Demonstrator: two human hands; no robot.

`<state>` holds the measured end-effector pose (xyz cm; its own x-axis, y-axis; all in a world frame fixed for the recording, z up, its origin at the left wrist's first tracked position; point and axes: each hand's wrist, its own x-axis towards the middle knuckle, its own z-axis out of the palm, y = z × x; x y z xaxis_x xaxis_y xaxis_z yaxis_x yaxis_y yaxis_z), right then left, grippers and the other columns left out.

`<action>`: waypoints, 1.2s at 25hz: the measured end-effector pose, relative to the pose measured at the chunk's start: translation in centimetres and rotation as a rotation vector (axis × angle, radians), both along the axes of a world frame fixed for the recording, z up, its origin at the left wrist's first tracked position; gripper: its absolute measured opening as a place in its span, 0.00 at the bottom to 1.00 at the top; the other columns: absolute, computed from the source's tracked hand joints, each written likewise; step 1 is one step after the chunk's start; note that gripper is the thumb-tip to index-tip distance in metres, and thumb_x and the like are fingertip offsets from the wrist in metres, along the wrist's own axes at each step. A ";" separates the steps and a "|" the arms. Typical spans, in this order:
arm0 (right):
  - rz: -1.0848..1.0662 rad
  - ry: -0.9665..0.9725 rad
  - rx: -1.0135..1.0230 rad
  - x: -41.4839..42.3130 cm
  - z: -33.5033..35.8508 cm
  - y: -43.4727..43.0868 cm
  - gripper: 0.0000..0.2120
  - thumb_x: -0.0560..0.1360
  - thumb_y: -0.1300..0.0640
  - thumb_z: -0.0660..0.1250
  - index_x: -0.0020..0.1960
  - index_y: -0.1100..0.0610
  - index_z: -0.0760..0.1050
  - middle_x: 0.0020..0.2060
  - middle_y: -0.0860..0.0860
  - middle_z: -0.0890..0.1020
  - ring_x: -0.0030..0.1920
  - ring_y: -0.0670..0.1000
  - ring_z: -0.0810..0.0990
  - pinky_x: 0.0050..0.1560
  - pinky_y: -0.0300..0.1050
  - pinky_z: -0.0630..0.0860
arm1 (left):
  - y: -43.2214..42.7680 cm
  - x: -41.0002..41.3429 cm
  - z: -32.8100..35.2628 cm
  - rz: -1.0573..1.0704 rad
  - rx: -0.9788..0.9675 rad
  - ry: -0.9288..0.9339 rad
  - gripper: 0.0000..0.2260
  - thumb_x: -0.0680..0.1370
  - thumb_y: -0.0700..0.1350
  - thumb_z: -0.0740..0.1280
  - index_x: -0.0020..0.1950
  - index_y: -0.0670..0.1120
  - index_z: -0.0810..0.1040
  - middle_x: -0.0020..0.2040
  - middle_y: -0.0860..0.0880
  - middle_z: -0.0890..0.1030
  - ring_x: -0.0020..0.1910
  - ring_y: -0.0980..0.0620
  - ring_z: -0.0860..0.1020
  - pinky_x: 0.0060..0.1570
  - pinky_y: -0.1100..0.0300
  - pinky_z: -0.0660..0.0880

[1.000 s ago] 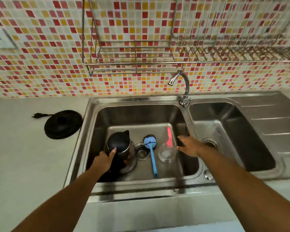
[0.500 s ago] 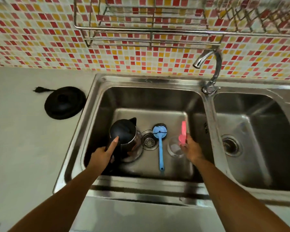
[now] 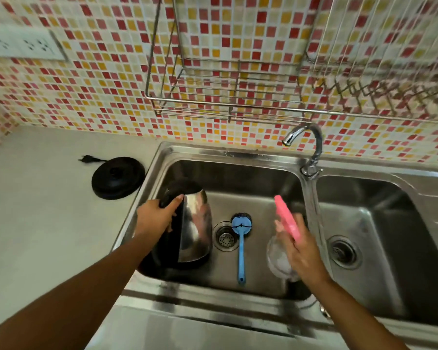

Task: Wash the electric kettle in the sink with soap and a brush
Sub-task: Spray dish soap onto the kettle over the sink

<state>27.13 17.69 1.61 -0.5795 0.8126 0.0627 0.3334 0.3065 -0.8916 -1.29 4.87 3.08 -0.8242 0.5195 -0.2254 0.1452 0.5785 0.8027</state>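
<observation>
We find the electric kettle (image 3: 196,223) in the left basin of the sink (image 3: 213,151), close to its left wall, with the steel body facing the drain (image 3: 225,237). The left hand (image 3: 157,219) grips the kettle's black handle, fingers curled round it. The right hand (image 3: 302,251) holds a clear soap bottle (image 3: 276,260) with a pink top, fingers wrapped round it; blur hides finer detail. The blue brush (image 3: 241,248) lies flat between kettle and bottle, head beside the drain. The black kettle base (image 3: 118,178) sits on the counter (image 3: 48,223).
</observation>
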 end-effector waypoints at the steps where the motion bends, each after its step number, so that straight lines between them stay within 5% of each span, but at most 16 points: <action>1: 0.054 -0.014 0.109 0.3 1.3 -0.4 0.15 0.80 0.44 0.57 0.65 0.44 0.71 0.41 0.45 0.72 0.38 0.43 0.73 0.43 0.32 0.72 | -0.1 -0.1 1.3 -0.036 0.009 0.023 0.24 0.73 0.60 0.70 0.33 0.38 0.79 0.20 0.47 0.76 0.22 0.48 0.78 0.26 0.66 0.73; 4: 0.111 -0.064 0.311 0.8 3.9 -0.5 0.19 0.78 0.44 0.59 0.64 0.50 0.74 0.42 0.48 0.70 0.43 0.39 0.72 0.48 0.27 0.68 | 0.3 -0.8 4.9 -0.163 0.094 0.115 0.24 0.73 0.60 0.70 0.31 0.38 0.79 0.20 0.46 0.76 0.23 0.48 0.79 0.30 0.64 0.75; 7: 0.062 -0.047 -0.030 0.6 6.3 -0.8 0.10 0.75 0.50 0.67 0.54 0.52 0.72 0.41 0.49 0.77 0.33 0.39 0.77 0.35 0.33 0.75 | 1.0 0.1 7.6 -0.220 0.154 0.258 0.21 0.74 0.58 0.70 0.31 0.43 0.77 0.22 0.48 0.77 0.22 0.55 0.77 0.28 0.65 0.75; 9: 0.093 -0.061 -0.258 0.6 6.9 -1.1 0.14 0.76 0.49 0.67 0.61 0.43 0.73 0.46 0.49 0.84 0.32 0.41 0.78 0.36 0.35 0.77 | 1.7 0.7 8.9 -0.217 0.167 0.321 0.20 0.75 0.57 0.69 0.33 0.43 0.76 0.24 0.48 0.77 0.22 0.56 0.78 0.24 0.70 0.71; 12: 0.144 -0.024 -0.426 -0.5 7.6 -1.9 0.16 0.77 0.49 0.64 0.62 0.33 0.73 0.48 0.50 0.86 0.34 0.54 0.75 0.40 0.49 0.76 | 2.6 0.7 10.3 -0.275 0.161 0.413 0.23 0.75 0.58 0.68 0.35 0.39 0.76 0.26 0.44 0.78 0.23 0.54 0.78 0.23 0.69 0.71; 15: 0.150 0.012 -0.412 -1.9 7.4 -2.4 0.16 0.78 0.52 0.65 0.63 0.38 0.76 0.45 0.50 0.86 0.35 0.54 0.73 0.39 0.49 0.74 | 3.5 0.6 10.7 -0.421 0.096 0.584 0.24 0.75 0.60 0.68 0.34 0.40 0.75 0.25 0.44 0.77 0.23 0.51 0.77 0.28 0.55 0.76; 18: 0.084 -0.031 -0.403 -2.5 7.1 -2.7 0.13 0.77 0.50 0.67 0.60 0.51 0.80 0.45 0.54 0.86 0.28 0.46 0.73 0.36 0.45 0.74 | 4.1 1.2 10.2 -0.440 0.048 0.751 0.21 0.73 0.63 0.68 0.30 0.49 0.69 0.25 0.51 0.73 0.25 0.55 0.73 0.25 0.58 0.68; 22: -0.010 -0.107 -0.315 -2.9 7.1 -3.3 0.14 0.76 0.43 0.64 0.48 0.52 0.83 0.34 0.49 0.85 0.23 0.39 0.73 0.31 0.38 0.72 | 3.9 0.5 8.3 -0.268 0.082 0.578 0.21 0.69 0.66 0.70 0.37 0.47 0.77 0.30 0.50 0.79 0.31 0.54 0.78 0.30 0.58 0.75; 26: -0.109 -0.172 -0.127 -3.4 7.2 -3.7 0.31 0.71 0.31 0.58 0.39 0.58 0.81 0.33 0.55 0.84 0.28 0.49 0.79 0.34 0.50 0.77 | 2.5 -0.3 7.5 -0.168 0.195 0.378 0.18 0.70 0.58 0.74 0.46 0.43 0.79 0.35 0.51 0.79 0.37 0.53 0.79 0.32 0.68 0.70; 30: -0.102 -0.287 0.056 -3.6 8.5 -4.0 0.28 0.77 0.37 0.58 0.39 0.60 0.81 0.35 0.55 0.83 0.38 0.52 0.81 0.43 0.53 0.79 | 1.9 -0.5 7.7 -0.196 0.340 0.295 0.22 0.69 0.53 0.77 0.57 0.50 0.72 0.43 0.55 0.80 0.42 0.59 0.80 0.37 0.69 0.74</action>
